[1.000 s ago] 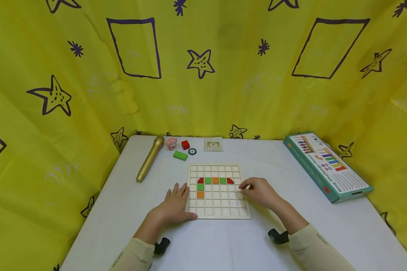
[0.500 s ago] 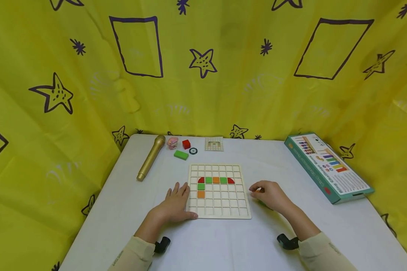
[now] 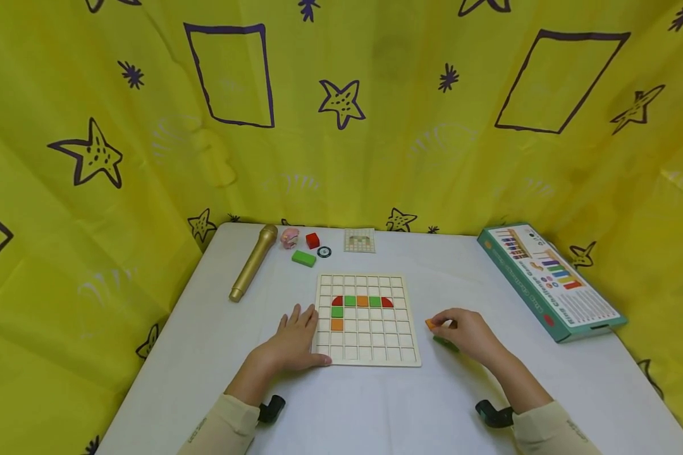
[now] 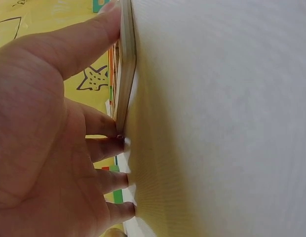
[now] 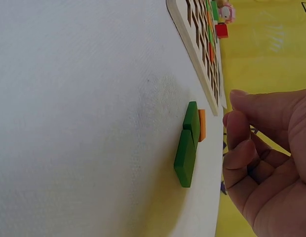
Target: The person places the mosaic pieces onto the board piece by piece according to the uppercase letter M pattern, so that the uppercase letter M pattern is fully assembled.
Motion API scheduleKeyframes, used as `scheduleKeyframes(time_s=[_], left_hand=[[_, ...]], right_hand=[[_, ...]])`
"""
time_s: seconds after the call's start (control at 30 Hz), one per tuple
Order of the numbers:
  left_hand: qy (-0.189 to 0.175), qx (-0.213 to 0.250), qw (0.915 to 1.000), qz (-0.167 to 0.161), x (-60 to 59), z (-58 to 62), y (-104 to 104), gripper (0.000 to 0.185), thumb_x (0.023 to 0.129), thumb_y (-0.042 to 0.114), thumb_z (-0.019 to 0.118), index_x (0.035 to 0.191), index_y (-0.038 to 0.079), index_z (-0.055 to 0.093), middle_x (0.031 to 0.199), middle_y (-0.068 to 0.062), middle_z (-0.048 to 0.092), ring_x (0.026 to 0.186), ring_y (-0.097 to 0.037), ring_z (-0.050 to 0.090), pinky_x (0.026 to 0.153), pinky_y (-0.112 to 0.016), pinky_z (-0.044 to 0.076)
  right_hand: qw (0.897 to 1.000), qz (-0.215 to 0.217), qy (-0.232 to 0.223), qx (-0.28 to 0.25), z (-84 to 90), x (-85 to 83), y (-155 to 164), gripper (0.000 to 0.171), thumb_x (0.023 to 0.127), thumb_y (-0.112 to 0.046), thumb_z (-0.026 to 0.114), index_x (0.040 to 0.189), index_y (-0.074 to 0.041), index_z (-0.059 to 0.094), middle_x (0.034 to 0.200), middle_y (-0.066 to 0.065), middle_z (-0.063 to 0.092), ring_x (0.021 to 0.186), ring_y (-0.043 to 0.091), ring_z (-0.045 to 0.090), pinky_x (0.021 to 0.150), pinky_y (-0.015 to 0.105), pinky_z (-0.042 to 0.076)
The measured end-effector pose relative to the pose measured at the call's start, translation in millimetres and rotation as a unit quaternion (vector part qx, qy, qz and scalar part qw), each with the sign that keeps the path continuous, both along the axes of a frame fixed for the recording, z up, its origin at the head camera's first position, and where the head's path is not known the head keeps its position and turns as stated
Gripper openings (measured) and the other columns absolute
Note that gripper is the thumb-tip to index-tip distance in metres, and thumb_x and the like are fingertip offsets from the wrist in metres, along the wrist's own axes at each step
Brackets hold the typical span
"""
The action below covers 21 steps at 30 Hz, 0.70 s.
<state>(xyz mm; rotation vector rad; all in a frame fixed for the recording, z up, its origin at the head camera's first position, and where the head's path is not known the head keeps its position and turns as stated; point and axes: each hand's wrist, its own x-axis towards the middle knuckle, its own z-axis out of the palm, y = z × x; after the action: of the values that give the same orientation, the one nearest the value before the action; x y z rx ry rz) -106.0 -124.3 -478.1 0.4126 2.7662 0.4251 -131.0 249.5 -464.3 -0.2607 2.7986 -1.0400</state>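
Observation:
A pale grid board (image 3: 364, 363) lies flat, with several red, green and orange tiles (image 3: 362, 301) set in its cells as a row and a short left column. My left hand (image 3: 296, 344) rests along the board's left side, thumb at its near corner; the left wrist view shows straight fingertips at the edge (image 4: 127, 64). To the right of the board, my right hand (image 3: 468, 335) hovers by loose tiles, fingers loosely curled and nothing held. In the right wrist view, two green tiles (image 5: 185, 158) and an orange tile (image 5: 202, 126) lie on the table below it.
Behind the board are a gold microphone (image 3: 253, 262), a pink figure (image 3: 289, 237), a red cube (image 3: 312, 240), a green block (image 3: 304, 258), a small black-and-white disc (image 3: 324, 251) and a pattern card (image 3: 359, 240). A green game box (image 3: 549, 281) stands far right.
My right hand has moved from the board's right edge rightward and slightly nearer, to the loose tiles. The orange tile has come into view by its fingertips. The left hand stays put.

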Motion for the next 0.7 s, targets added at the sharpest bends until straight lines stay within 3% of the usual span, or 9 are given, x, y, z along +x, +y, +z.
scheduleKeyframes(time_s=[0.3, 0.53, 0.7], left_hand=[[-0.001, 0.001, 1.0000, 0.002, 0.0, -0.5, -0.1, 0.108, 0.082, 0.059, 0.075, 0.156, -0.003, 0.028, 0.165, -0.017, 0.021, 0.152, -0.043, 0.008, 0.119, -0.059, 0.012], [0.002, 0.006, 1.0000, 0.000, -0.4, -0.9, -0.4, 0.108, 0.081, 0.059, 0.076, 0.156, -0.003, 0.029, 0.165, -0.018, 0.021, 0.152, -0.043, 0.008, 0.119, -0.060, 0.013], [0.001, 0.010, 0.9999, -0.001, -0.6, -1.6, -0.6, 0.108, 0.081, 0.059, 0.076, 0.155, -0.004, 0.029, 0.164, -0.018, 0.022, 0.152, -0.043, 0.009, 0.119, -0.061, 0.014]], right_hand=[[1.000, -0.021, -0.018, 0.012, -5.2, 5.9, 11.1, 0.018, 0.087, -0.017, 0.078, 0.103, -0.008, 0.076, 0.094, 0.002, 0.068, 0.073, 0.017, 0.055, 0.061, 0.030, 0.048], [0.999, -0.030, -0.021, 0.018, -8.8, 9.7, 21.3, 0.028, 0.087, -0.023, 0.080, 0.109, -0.006, 0.074, 0.100, 0.004, 0.068, 0.079, 0.018, 0.055, 0.066, 0.032, 0.048], [0.999, -0.023, -0.019, 0.020, -12.1, 12.2, 22.9, 0.029, 0.086, -0.018, 0.080, 0.110, -0.005, 0.073, 0.099, 0.003, 0.068, 0.077, 0.018, 0.052, 0.065, 0.032, 0.045]])
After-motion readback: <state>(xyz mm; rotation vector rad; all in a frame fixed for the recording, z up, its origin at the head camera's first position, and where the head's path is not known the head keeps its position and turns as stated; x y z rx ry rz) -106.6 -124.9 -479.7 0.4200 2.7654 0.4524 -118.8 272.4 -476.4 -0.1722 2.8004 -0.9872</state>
